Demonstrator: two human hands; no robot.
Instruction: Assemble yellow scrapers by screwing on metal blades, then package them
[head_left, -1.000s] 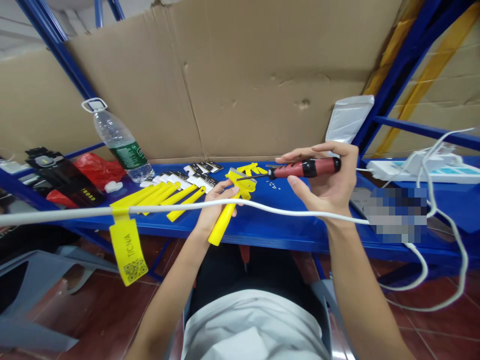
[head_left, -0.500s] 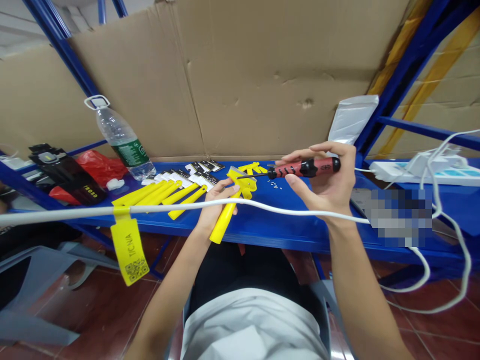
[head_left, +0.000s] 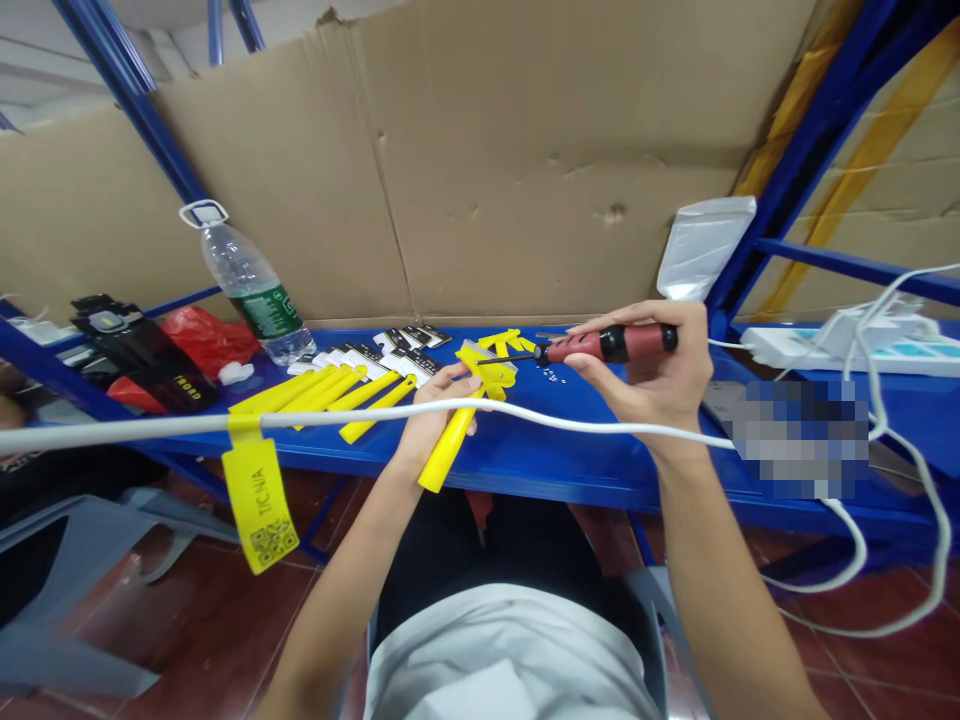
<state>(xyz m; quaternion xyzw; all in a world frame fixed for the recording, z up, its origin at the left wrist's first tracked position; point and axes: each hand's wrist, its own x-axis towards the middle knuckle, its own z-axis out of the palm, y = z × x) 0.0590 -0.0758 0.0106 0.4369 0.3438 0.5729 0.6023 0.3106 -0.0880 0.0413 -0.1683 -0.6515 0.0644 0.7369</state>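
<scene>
My left hand (head_left: 435, 415) is closed around a yellow scraper (head_left: 448, 445), its long handle pointing down towards me and its wide head up. My right hand (head_left: 664, 375) grips a screwdriver (head_left: 615, 344) with a red and black handle, held level. The screwdriver's thin shaft points left and its tip meets the scraper's head; the exact contact is too small to make out. Left of my left hand, several more yellow scrapers (head_left: 375, 405) lie in a row with black and white cards (head_left: 405, 362) at their heads. Small yellow parts (head_left: 510, 340) and tiny screws (head_left: 553, 376) lie behind the held scraper.
A white cable (head_left: 585, 424) with a yellow tag (head_left: 261, 505) crosses in front of my view. On the blue shelf (head_left: 525, 465) stand a clear bottle (head_left: 259, 290), a black bottle (head_left: 146, 355) and a red bag (head_left: 206, 335). A power strip (head_left: 787, 345) lies at the right.
The screwdriver's handle has turned slightly and my right fingers have shifted on it. The scraper stays in my left hand, its head tilted a little differently. The view has moved slightly.
</scene>
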